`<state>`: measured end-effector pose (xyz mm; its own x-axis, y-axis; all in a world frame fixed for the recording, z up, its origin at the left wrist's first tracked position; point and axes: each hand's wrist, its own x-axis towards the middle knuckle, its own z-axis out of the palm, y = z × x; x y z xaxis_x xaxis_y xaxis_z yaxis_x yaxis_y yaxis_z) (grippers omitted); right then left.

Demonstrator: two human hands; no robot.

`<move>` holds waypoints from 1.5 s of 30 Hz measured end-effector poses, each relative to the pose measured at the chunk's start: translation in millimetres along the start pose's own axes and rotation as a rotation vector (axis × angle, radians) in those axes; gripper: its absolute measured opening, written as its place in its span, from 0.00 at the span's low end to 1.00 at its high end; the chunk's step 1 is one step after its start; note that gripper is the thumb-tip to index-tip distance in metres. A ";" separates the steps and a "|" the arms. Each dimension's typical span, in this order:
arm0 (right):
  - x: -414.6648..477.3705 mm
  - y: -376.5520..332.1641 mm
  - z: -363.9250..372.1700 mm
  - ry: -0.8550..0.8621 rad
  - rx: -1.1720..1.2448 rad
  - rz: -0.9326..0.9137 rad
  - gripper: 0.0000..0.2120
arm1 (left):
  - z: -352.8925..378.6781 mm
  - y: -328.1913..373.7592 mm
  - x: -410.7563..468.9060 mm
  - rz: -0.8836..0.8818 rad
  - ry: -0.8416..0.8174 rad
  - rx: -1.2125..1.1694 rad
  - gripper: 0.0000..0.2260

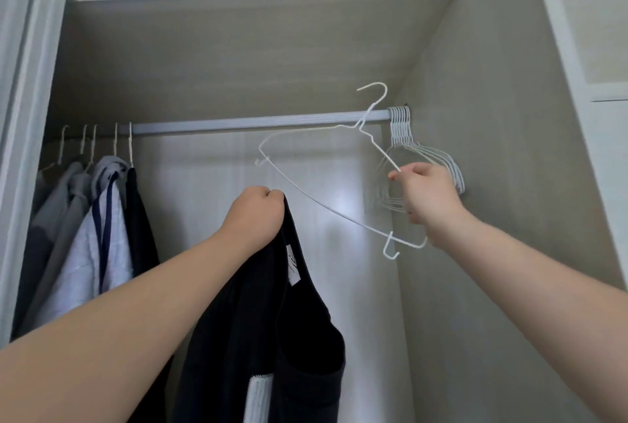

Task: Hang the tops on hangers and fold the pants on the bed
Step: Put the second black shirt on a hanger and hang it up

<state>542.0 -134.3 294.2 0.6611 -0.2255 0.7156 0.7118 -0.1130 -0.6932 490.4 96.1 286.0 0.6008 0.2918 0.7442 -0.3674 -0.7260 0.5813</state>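
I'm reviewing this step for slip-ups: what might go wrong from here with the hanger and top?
The right hand pinches the white hanger by one wire, so it may slip. Its end sits near the spare hangers and could snag. The left hand bunches the black top, hampering threading.

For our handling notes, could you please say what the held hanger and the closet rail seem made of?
The hanger looks like thin wire, probably white-coated metal, given its slim bent outline. The rail seems metal, matte silver-grey with lengthwise ridges.
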 end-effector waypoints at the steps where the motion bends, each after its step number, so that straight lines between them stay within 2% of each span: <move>1: -13.0 1.2 -4.6 -0.029 0.078 0.027 0.13 | -4.1 2.4 -5.4 0.001 0.015 0.020 0.12; 4: -48.7 -2.8 -21.8 -0.059 0.241 0.047 0.12 | -15.8 12.4 -23.5 0.007 0.053 0.074 0.11; 7: -78.1 -14.4 -46.9 -0.066 0.353 0.067 0.12 | -25.7 27.0 -42.7 0.017 0.065 0.086 0.14; 14: -132.9 -48.9 -143.6 -0.091 0.408 0.051 0.13 | -43.3 73.0 -99.9 -0.029 0.018 0.276 0.12; 19: -186.0 -76.0 -240.8 -0.109 0.528 0.115 0.10 | -47.7 113.0 -172.1 -0.094 0.031 0.229 0.14; 23: -238.6 -86.9 -322.3 -0.107 0.619 0.146 0.10 | -44.3 140.8 -240.2 -0.246 0.043 0.098 0.14; 26: -270.3 -95.3 -374.3 -0.139 0.626 0.201 0.03 | -35.1 167.7 -285.2 -0.367 0.011 0.039 0.13; 31: -297.2 -117.6 -436.4 -0.238 0.583 0.295 0.06 | -22.9 205.5 -342.6 -0.469 -0.062 -0.022 0.13; 39: -346.7 -127.8 -505.0 -0.326 0.418 0.273 0.11 | -3.1 259.6 -409.3 -0.389 -0.116 0.033 0.16; 42: -372.6 -128.0 -526.1 -0.355 0.397 0.277 0.17 | 1.3 275.7 -436.6 -0.326 -0.109 0.031 0.15; 45: -403.8 -122.0 -543.0 -0.361 0.371 0.314 0.18 | 7.8 281.8 -471.9 -0.371 -0.113 -0.042 0.16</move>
<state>59.4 -554.9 43.1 0.8455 0.1561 0.5106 0.4621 0.2652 -0.8462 108.9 -251.1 96.1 0.7719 0.4575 0.4414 -0.1380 -0.5573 0.8188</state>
